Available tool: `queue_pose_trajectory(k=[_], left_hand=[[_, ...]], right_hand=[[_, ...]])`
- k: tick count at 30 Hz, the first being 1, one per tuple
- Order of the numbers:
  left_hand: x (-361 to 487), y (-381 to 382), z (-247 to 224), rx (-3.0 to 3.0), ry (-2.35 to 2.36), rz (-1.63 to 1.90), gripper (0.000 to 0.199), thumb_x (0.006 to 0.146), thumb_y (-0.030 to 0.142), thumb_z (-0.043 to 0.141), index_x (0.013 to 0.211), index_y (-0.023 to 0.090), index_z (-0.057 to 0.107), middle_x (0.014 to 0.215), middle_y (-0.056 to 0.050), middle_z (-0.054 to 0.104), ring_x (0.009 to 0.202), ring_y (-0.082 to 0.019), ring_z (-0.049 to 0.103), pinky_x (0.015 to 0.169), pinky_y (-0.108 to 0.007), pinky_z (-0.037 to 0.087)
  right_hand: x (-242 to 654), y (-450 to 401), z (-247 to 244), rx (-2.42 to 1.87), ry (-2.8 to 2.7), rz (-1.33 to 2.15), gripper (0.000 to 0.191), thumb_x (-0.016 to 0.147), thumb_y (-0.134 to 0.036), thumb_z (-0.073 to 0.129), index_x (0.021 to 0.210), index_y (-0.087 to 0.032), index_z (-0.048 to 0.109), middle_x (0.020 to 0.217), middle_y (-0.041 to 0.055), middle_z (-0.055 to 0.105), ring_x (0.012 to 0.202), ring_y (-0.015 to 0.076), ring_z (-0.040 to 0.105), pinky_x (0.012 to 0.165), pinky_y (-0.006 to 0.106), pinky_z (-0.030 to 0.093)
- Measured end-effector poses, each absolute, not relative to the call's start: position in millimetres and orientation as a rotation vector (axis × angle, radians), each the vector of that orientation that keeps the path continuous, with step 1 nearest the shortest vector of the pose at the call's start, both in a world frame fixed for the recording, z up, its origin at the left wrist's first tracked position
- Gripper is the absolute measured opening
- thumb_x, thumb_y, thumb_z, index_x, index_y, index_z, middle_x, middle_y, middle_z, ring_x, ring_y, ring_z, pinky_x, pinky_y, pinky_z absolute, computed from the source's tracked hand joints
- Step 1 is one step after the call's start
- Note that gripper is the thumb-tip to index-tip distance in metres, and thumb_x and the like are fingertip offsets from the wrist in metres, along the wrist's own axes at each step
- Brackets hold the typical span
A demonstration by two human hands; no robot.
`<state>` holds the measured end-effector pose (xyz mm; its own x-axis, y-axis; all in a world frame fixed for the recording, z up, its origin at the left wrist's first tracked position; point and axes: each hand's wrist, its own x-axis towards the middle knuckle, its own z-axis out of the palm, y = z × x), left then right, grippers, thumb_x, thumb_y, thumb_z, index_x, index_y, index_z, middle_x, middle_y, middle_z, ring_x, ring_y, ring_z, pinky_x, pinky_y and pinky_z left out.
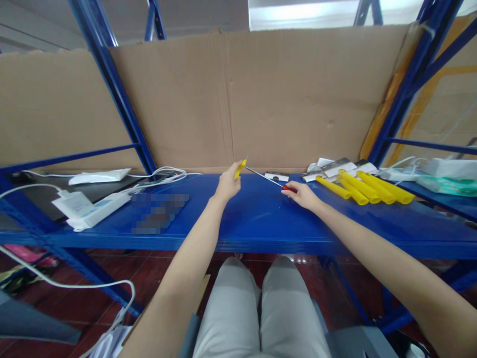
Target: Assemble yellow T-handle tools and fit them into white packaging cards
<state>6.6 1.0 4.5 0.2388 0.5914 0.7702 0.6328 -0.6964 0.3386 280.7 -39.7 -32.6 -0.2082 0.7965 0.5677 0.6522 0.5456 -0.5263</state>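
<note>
My left hand (228, 183) is closed around a small yellow piece (240, 170), whose kind I cannot make out. My right hand (304, 196) grips the red handle of a screwdriver (265, 177). Its long metal shaft slants up and leftward, and the tip is close to the yellow piece; whether they touch is too small to tell. Just behind the shaft, a small white and black card (277, 176) lies on the blue shelf (257, 219). Right of my right hand, several yellow tubes (359, 188) lie side by side, with packaged cards (335, 168) behind them.
At left are a white power strip (104, 211) with a charger (72, 203), white cables (169, 174) and a blurred-out flat object (160, 214). A cardboard sheet (290, 94) stands along the back between blue metal posts (112, 84). White and green packs (452, 176) lie far right.
</note>
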Motion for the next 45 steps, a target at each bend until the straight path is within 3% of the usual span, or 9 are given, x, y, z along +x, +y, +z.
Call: queue_pose_trajectory(k=[12,21,27,45], left_hand=[[7.9,-0.4,4.8,-2.44,-1.235,-1.462,0.053,0.073,0.004,0.048,0.123,0.018,0.052,0.121,-0.009,0.064,0.112,-0.023,0.06,0.096,-0.037,0.047],[8.9,-0.9,5.2,-2.462,-1.242,-1.45,0.054,0.073,0.004,0.048,0.124,0.018,0.051,0.12,-0.01,0.065,0.111,-0.023,0.06,0.096,-0.038,0.047],[10.2,-3.5,7.3,-2.459,-1.255,-1.443,0.052,0.073,0.003,0.048,0.123,0.017,0.052,0.12,-0.01,0.064,0.112,-0.023,0.06,0.096,-0.038,0.046],[12.7,-1.1,5.6,-2.428,-1.245,-1.452,0.052,0.074,0.005,0.047,0.125,0.019,0.049,0.122,-0.007,0.064,0.111,-0.023,0.06,0.095,-0.037,0.047]], right_hand=[[283.1,-33.6,-36.0,-1.19,-1.888,0.201,0.031,0.073,-0.047,0.061,0.07,-0.023,0.043,0.066,0.0,0.055,0.063,0.017,0.052,0.062,0.031,0.043],[287.2,-37.8,-28.5,-1.21,-1.969,0.196,0.033,0.077,-0.053,0.056,0.07,-0.021,0.056,0.066,0.0029,0.06,0.067,0.019,0.056,0.063,0.031,0.043],[286.6,-37.9,-28.1,-1.192,-1.966,0.338,0.039,0.074,-0.059,0.056,0.074,-0.02,0.055,0.066,0.0024,0.06,0.057,0.0169,0.056,0.059,0.03,0.044],[288.7,-30.7,-31.5,-1.144,-1.876,0.393,0.046,0.066,-0.065,0.062,0.075,-0.021,0.058,0.067,0.002,0.06,0.061,0.0174,0.055,0.057,0.031,0.046]])
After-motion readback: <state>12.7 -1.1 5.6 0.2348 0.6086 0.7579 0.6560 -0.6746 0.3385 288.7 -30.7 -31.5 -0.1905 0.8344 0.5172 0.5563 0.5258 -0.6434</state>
